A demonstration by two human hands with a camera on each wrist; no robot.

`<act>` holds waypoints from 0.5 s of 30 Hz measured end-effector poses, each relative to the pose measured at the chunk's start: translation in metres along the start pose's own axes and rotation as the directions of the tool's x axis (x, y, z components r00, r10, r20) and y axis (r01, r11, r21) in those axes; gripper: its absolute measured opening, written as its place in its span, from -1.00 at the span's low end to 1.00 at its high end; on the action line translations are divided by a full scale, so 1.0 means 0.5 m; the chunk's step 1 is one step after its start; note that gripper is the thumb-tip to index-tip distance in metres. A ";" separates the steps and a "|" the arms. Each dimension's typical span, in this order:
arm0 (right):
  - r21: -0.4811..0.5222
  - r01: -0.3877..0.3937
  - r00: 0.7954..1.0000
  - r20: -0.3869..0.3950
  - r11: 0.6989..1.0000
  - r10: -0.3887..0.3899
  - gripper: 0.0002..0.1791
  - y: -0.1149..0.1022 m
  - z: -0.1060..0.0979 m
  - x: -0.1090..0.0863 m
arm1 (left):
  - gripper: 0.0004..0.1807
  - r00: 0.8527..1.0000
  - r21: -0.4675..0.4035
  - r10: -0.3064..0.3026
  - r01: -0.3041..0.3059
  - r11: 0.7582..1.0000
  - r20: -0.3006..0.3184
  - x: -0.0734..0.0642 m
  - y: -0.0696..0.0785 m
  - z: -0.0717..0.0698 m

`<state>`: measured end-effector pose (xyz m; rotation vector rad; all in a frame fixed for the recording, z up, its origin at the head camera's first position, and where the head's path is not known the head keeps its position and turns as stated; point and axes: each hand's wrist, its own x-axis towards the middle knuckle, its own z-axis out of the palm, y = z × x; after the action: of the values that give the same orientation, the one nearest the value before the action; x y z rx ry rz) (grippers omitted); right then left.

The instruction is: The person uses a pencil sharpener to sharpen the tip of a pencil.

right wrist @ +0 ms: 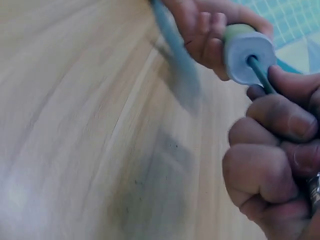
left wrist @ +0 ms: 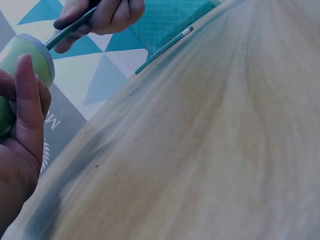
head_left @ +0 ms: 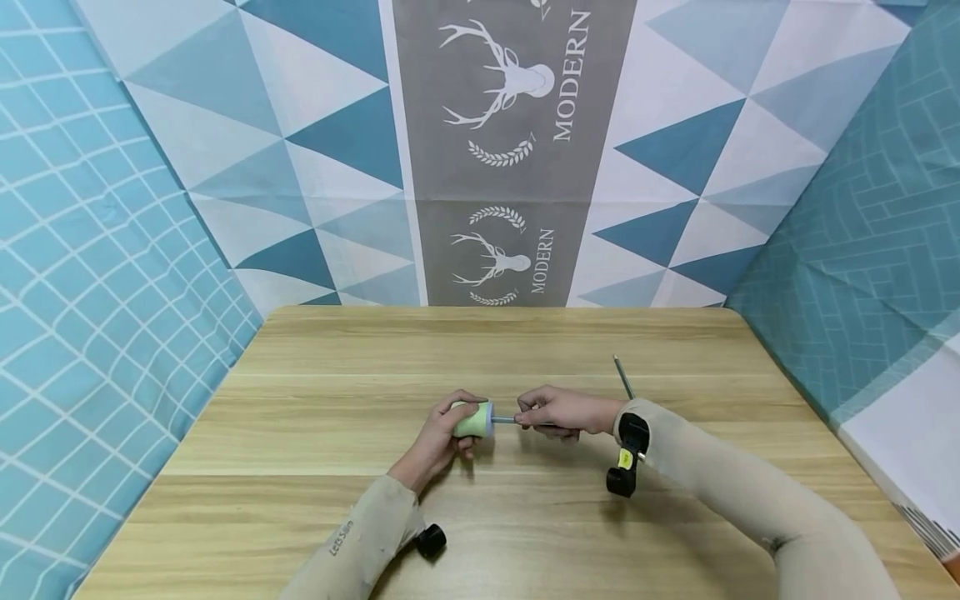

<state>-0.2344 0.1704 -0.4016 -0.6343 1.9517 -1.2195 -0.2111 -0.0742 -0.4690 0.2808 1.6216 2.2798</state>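
Observation:
My left hand (head_left: 437,432) grips a small green pencil sharpener (head_left: 471,422) with a pale blue end, its fingers and thumb curled around the body. That pale end (right wrist: 239,57) faces my right hand, and a round hole shows in its middle. A dark green pencil (head_left: 504,420) has its tip inside the hole. My right hand (head_left: 566,410) pinches the pencil between thumb and fingers, a short way from the sharpener. The other fingers (right wrist: 260,170) of this hand are curled in, and the pencil's back part is mostly hidden by them. Both hands are held over the wooden table.
Another pencil (head_left: 623,377) lies on the table (head_left: 360,350) behind my right wrist; a light end (left wrist: 187,31) shows in the left wrist view. Small dark specks (right wrist: 137,182) dot the wood. Patterned cloth (head_left: 322,150) hangs at the back and sides.

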 end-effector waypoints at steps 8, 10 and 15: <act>0.312 -0.174 0.974 0.196 0.934 0.116 -0.70 0.020 -0.025 0.006 | -0.80 1.000 0.015 0.015 -0.015 1.000 0.018 -0.004 0.003 0.008; 0.346 -0.200 0.965 0.232 0.917 0.123 -0.71 0.024 -0.029 0.007 | -0.70 1.000 0.025 0.017 -0.017 1.000 0.023 -0.004 0.002 0.009; 0.286 -0.184 0.968 0.220 0.940 0.123 -0.72 0.027 -0.033 0.014 | -0.58 1.000 0.038 0.009 -0.009 0.999 0.003 -0.002 0.002 0.008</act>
<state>-0.2519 0.1802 -0.4116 -0.4169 1.5744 -1.2723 -0.2088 -0.0715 -0.4665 0.3005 1.6671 2.2566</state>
